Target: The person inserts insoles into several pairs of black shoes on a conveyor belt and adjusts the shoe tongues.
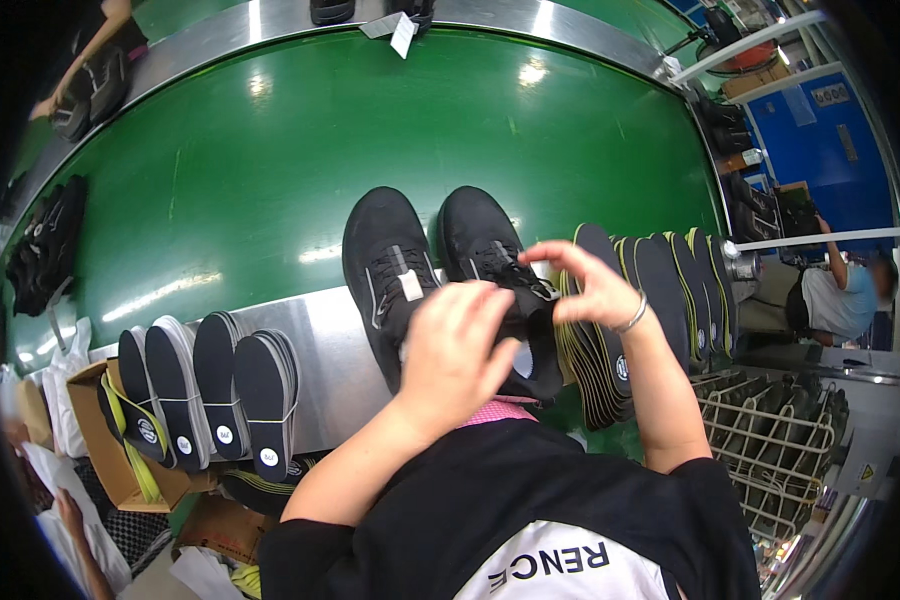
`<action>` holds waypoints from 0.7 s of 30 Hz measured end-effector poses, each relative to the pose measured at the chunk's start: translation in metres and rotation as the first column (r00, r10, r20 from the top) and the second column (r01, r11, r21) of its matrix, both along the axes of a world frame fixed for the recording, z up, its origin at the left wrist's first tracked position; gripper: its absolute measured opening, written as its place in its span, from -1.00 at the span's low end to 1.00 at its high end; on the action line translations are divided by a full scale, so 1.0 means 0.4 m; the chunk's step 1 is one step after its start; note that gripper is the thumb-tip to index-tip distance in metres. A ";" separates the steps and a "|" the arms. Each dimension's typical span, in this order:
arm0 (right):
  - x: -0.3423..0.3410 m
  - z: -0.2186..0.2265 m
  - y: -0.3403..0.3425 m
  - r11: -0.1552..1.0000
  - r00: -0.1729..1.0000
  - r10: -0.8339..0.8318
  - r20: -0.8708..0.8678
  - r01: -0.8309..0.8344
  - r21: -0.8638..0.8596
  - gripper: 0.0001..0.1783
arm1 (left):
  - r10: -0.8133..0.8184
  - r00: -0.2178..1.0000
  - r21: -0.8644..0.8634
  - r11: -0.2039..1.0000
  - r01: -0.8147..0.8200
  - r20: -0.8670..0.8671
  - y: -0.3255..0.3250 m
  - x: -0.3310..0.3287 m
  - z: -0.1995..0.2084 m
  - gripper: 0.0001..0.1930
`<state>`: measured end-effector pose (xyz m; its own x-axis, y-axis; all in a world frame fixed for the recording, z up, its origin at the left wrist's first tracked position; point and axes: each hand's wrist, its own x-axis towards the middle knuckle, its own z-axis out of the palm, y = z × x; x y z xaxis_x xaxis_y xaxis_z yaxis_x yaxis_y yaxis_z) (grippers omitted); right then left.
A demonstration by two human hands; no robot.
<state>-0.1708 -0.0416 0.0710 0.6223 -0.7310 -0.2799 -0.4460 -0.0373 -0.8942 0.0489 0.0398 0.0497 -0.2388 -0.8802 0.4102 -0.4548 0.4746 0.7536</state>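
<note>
Two black lace-up shoes stand side by side in front of me, toes pointing away: the left shoe (382,232) and the right shoe (478,228). A pale tag lies on the left shoe's tongue. My left hand (458,345) is over the shoes' heel ends, fingers stretched toward the right shoe and thumb apart, with nothing visible in it. It covers part of both collars. At the right shoe's laces, my right hand (592,288) has its forefinger close to the lacing and its thumb well apart. Whether that fingertip touches a lace is unclear.
Bundled black insoles (267,385) lie on the metal edge at left, beside a cardboard box (120,440). More insoles with yellow-green edges (660,290) stand at right, above a wire basket (770,440). A green worktop (270,180) stretches ahead. Other people work at far left and right.
</note>
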 end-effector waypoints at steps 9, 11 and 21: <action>0.001 -0.170 0.099 0.909 0.919 -0.381 0.101 0.392 -0.141 -0.34 | -0.169 0.968 0.420 0.904 0.077 0.186 -0.161 -0.129 -0.083 -0.43; -0.001 -0.176 0.071 0.844 0.819 -0.524 0.232 0.465 0.267 -0.51 | -0.137 0.988 0.590 0.804 0.069 0.072 -0.193 -0.118 -0.105 -0.46; -0.002 -0.180 -0.044 0.740 0.870 -0.483 -0.102 0.468 0.482 -0.70 | -0.184 0.978 0.819 0.542 0.188 -0.102 -0.254 -0.111 -0.165 -0.36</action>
